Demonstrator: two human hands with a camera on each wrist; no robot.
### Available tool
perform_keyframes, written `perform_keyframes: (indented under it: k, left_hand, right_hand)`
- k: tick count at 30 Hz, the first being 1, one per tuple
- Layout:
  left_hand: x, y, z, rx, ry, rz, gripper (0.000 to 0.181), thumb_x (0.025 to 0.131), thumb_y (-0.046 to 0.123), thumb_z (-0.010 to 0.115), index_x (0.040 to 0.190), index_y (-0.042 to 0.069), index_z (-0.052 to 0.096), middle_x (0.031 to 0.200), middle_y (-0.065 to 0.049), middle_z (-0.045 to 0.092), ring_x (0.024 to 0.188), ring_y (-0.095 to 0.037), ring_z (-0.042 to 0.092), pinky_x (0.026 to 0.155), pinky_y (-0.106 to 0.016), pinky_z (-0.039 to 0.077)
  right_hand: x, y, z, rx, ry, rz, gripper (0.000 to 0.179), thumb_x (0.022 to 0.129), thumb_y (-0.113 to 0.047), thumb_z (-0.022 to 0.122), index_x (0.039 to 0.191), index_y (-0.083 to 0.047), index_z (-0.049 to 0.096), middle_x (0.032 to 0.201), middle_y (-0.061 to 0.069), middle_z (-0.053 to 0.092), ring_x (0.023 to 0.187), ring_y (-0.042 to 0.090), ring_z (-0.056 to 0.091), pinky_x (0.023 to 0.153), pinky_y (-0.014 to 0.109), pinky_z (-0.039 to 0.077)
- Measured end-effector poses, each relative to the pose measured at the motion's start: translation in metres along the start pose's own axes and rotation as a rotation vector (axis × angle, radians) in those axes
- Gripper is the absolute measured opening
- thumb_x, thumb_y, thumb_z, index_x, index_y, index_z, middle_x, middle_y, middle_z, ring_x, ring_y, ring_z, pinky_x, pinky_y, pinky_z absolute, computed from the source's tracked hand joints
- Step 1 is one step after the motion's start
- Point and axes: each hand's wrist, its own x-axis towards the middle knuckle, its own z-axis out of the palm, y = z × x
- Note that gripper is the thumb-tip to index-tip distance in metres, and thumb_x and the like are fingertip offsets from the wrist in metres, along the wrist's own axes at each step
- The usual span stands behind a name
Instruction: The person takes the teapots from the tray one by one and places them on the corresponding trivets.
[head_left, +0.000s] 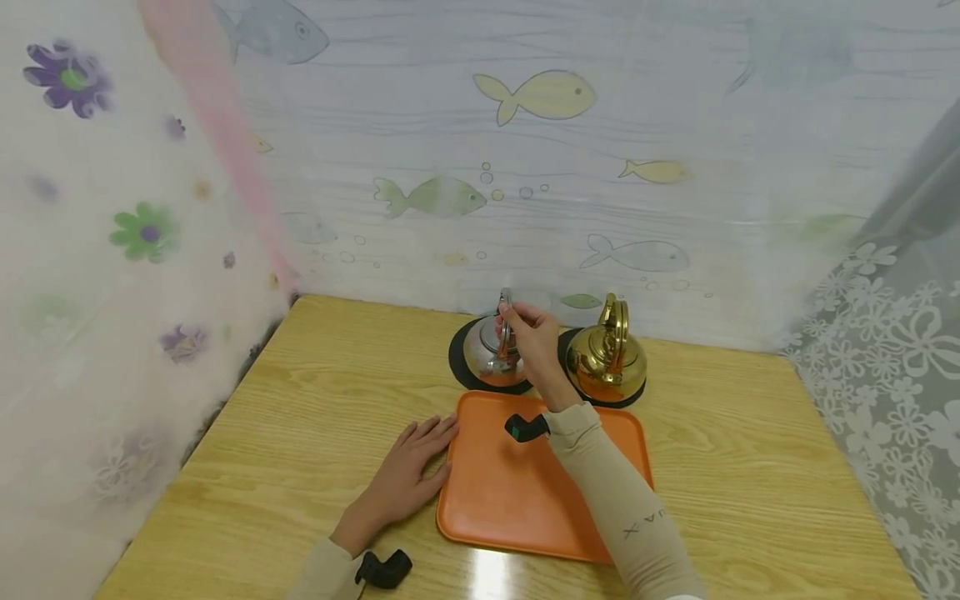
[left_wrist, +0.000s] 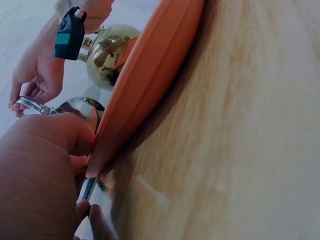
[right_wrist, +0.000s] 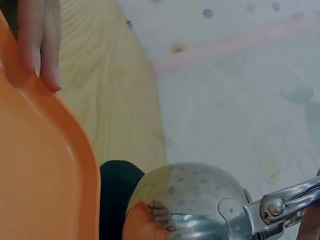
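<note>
My right hand (head_left: 537,343) holds the upright handle (head_left: 506,296) of a silver kettle (head_left: 483,357) at the back of the table. The kettle sits on a round black mat (head_left: 457,360); its shiny body (right_wrist: 195,200) also fills the lower part of the right wrist view. My left hand (head_left: 408,471) lies flat, fingers stretched out, against the left edge of an orange tray (head_left: 495,492). That tray is in front of the kettles, partly covered by my right forearm. A gold kettle (head_left: 600,362) stands just right of my right hand, also on a black mat (head_left: 624,403).
A light wooden table (head_left: 345,358) carries everything. Behind it hangs a sheet (head_left: 420,250) printed with fish, close to the kettles. A flowered sheet (head_left: 112,333) borders the left side, and a lace curtain (head_left: 900,400) the right.
</note>
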Motion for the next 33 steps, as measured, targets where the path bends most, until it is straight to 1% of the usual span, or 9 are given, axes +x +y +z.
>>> perform_keyframes:
  k: [4, 9, 16, 19, 25, 27, 29, 30, 33]
  left_hand:
    - [0.000, 0.001, -0.001, 0.001, 0.005, 0.008, 0.055, 0.099, 0.025, 0.063, 0.149, 0.006, 0.052, 0.158, -0.007, 0.046, 0.147, -0.036, 0.039, 0.120, -0.064, 0.023]
    - [0.001, 0.002, -0.002, -0.003, 0.006, 0.011, 0.055, 0.099, 0.024, 0.064, 0.149, 0.005, 0.053, 0.158, -0.008, 0.046, 0.147, -0.037, 0.039, 0.119, -0.065, 0.023]
    - [-0.001, 0.000, -0.002, 0.008, -0.004, 0.004, 0.055, 0.099, 0.027, 0.063, 0.150, 0.007, 0.052, 0.158, -0.005, 0.045, 0.148, -0.035, 0.039, 0.120, -0.063, 0.023]
    - [-0.002, -0.001, -0.003, 0.015, -0.001, 0.004, 0.055, 0.099, 0.027, 0.063, 0.150, 0.007, 0.052, 0.158, -0.005, 0.045, 0.148, -0.035, 0.039, 0.120, -0.062, 0.023]
    - [-0.002, -0.003, -0.005, 0.025, 0.011, 0.010, 0.055, 0.099, 0.026, 0.063, 0.149, 0.007, 0.053, 0.158, -0.006, 0.045, 0.147, -0.035, 0.039, 0.120, -0.063, 0.023]
    - [-0.002, -0.003, -0.005, 0.023, 0.019, 0.014, 0.054, 0.099, 0.025, 0.064, 0.148, 0.006, 0.054, 0.158, -0.007, 0.046, 0.147, -0.036, 0.040, 0.119, -0.064, 0.023]
    - [-0.001, -0.004, -0.004, 0.018, 0.020, 0.013, 0.054, 0.098, 0.025, 0.064, 0.148, 0.006, 0.054, 0.157, -0.007, 0.046, 0.147, -0.036, 0.040, 0.119, -0.064, 0.024]
    - [-0.001, -0.004, -0.004, 0.008, 0.018, 0.012, 0.054, 0.098, 0.024, 0.065, 0.147, 0.005, 0.055, 0.157, -0.007, 0.047, 0.146, -0.036, 0.040, 0.119, -0.064, 0.024]
    - [0.002, -0.003, 0.000, -0.001, -0.005, 0.006, 0.053, 0.099, 0.025, 0.064, 0.147, 0.006, 0.055, 0.158, -0.006, 0.046, 0.147, -0.035, 0.040, 0.119, -0.065, 0.024]
  right_hand:
    - [-0.001, 0.000, -0.002, 0.016, 0.006, 0.005, 0.036, 0.100, -0.017, 0.068, 0.117, 0.014, 0.068, 0.076, -0.002, 0.073, 0.064, 0.012, 0.071, 0.059, 0.024, 0.059]
    - [-0.005, 0.001, -0.005, 0.051, 0.013, 0.029, 0.035, 0.099, -0.018, 0.068, 0.121, 0.009, 0.070, 0.081, 0.001, 0.075, 0.069, 0.014, 0.072, 0.063, 0.026, 0.061]
    - [-0.009, 0.002, -0.005, 0.053, 0.037, 0.019, 0.034, 0.099, -0.018, 0.068, 0.119, 0.009, 0.070, 0.080, 0.000, 0.075, 0.070, 0.012, 0.071, 0.063, 0.026, 0.060]
    - [-0.009, 0.002, -0.003, 0.048, 0.030, 0.010, 0.035, 0.099, -0.019, 0.069, 0.118, 0.010, 0.070, 0.082, 0.004, 0.075, 0.070, 0.013, 0.071, 0.064, 0.027, 0.061]
    - [-0.009, 0.002, 0.001, 0.013, 0.026, -0.001, 0.035, 0.099, -0.023, 0.069, 0.118, 0.006, 0.072, 0.100, 0.026, 0.073, 0.075, 0.015, 0.073, 0.068, 0.029, 0.062]
    - [-0.009, 0.002, 0.002, -0.008, 0.029, -0.003, 0.034, 0.099, -0.024, 0.068, 0.119, 0.004, 0.072, 0.103, 0.027, 0.072, 0.076, 0.014, 0.073, 0.070, 0.029, 0.062]
    - [-0.010, 0.002, 0.001, -0.031, 0.031, 0.000, 0.035, 0.100, -0.025, 0.067, 0.120, 0.002, 0.072, 0.103, 0.025, 0.072, 0.076, 0.012, 0.072, 0.070, 0.028, 0.062]
    - [-0.010, 0.002, 0.000, -0.048, 0.033, 0.006, 0.035, 0.100, -0.027, 0.066, 0.121, 0.001, 0.072, 0.101, 0.022, 0.073, 0.074, 0.012, 0.072, 0.067, 0.028, 0.061]
    - [-0.012, 0.001, -0.005, -0.081, 0.046, 0.014, 0.036, 0.101, -0.027, 0.066, 0.123, 0.001, 0.071, 0.102, 0.021, 0.073, 0.073, 0.012, 0.071, 0.065, 0.026, 0.060]
